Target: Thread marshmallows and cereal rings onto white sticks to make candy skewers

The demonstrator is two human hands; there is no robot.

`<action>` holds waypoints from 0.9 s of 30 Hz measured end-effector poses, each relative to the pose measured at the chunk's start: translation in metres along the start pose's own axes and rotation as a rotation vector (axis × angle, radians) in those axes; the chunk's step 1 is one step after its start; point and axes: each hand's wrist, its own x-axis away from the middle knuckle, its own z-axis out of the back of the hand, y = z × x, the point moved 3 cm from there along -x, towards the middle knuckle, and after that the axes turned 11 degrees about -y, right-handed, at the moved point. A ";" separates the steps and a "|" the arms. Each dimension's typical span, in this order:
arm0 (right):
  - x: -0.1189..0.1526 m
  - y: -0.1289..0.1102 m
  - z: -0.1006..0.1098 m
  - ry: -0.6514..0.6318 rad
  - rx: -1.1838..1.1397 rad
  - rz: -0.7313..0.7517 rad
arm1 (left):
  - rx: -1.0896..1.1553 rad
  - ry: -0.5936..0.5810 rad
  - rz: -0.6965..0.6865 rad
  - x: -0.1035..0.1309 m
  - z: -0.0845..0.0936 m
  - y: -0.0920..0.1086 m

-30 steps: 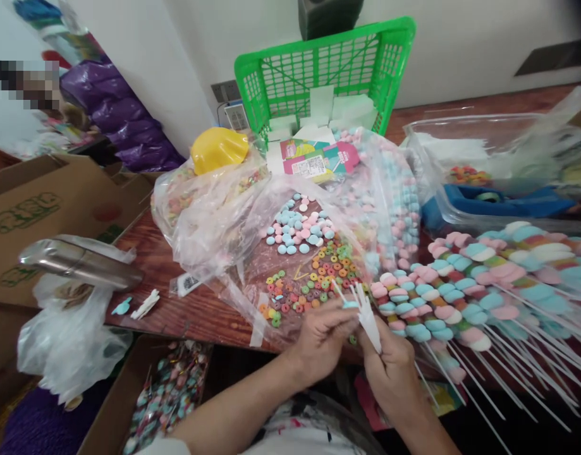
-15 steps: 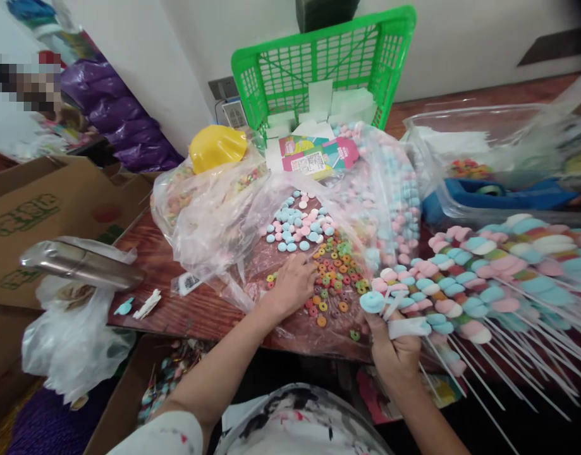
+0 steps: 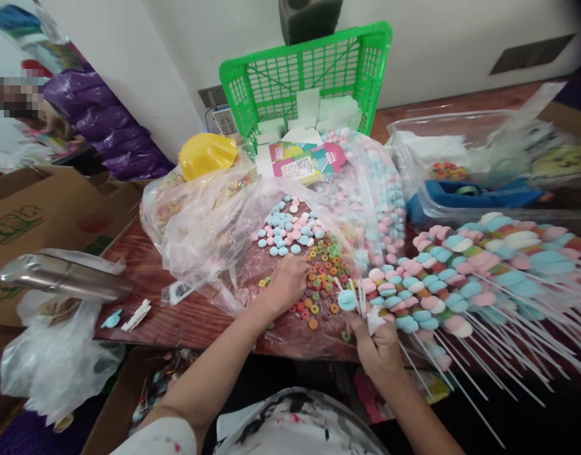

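Note:
My left hand (image 3: 288,283) rests with bent fingers at the left edge of the colourful ring candies (image 3: 324,268); its fingertips are too blurred to tell what they hold. Above it lie blue, pink and white round candies (image 3: 285,230) on clear plastic. My right hand (image 3: 378,341) is closed around several white sticks (image 3: 361,296) and a crumpled white piece (image 3: 375,320). A blue candy (image 3: 347,300) sits on one stick, just above that hand. To its right, skewers of twisted marshmallow and rings (image 3: 442,278) lie piled, with their bare sticks pointing down and right.
A green basket (image 3: 304,57) stands behind bagged candies and a yellow bowl (image 3: 207,156). At the right is a clear tub (image 3: 461,117) with a blue tape dispenser (image 3: 480,194). A steel flask (image 3: 67,276) and cardboard box (image 3: 48,221) are at the left. A person is far left.
The camera view has shifted, so most things appear further left. My right hand has turned, and the sticks in it now point up more visibly. My left hand remains by the ring candies.

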 end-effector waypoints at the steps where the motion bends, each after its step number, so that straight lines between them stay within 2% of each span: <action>1: 0.000 -0.001 -0.001 -0.022 0.017 0.032 | -0.029 0.009 -0.004 0.002 -0.002 0.001; 4: -0.001 -0.003 -0.003 -0.069 0.067 0.134 | -0.034 0.043 -0.017 0.011 -0.004 0.005; 6: 0.000 -0.005 -0.003 -0.067 0.090 0.177 | 0.091 0.094 -0.012 0.015 0.000 0.008; 8: 0.000 -0.007 -0.003 -0.048 0.103 0.190 | 0.383 0.172 0.058 0.019 0.006 0.011; 10: -0.001 -0.009 -0.002 -0.023 0.120 0.208 | 0.820 0.234 0.179 0.022 0.013 0.014; 13: -0.002 -0.013 -0.002 -0.034 0.176 0.224 | 1.411 0.233 0.299 0.026 0.019 0.024; 15: -0.002 -0.015 -0.003 -0.060 0.207 0.209 | 1.613 0.207 0.314 0.030 0.024 0.030; 17: -0.002 -0.015 -0.002 -0.082 0.219 0.180 | 1.688 0.200 0.307 0.032 0.027 0.035; 20: 0.000 -0.013 -0.001 -0.119 0.239 0.164 | 1.668 0.252 0.262 0.035 0.028 0.038; 24: 0.001 -0.013 0.002 -0.120 0.328 0.176 | 1.582 0.332 0.217 0.036 0.025 0.038; 27: 0.001 -0.016 0.004 -0.154 0.438 0.143 | 1.416 0.379 0.167 0.037 0.026 0.040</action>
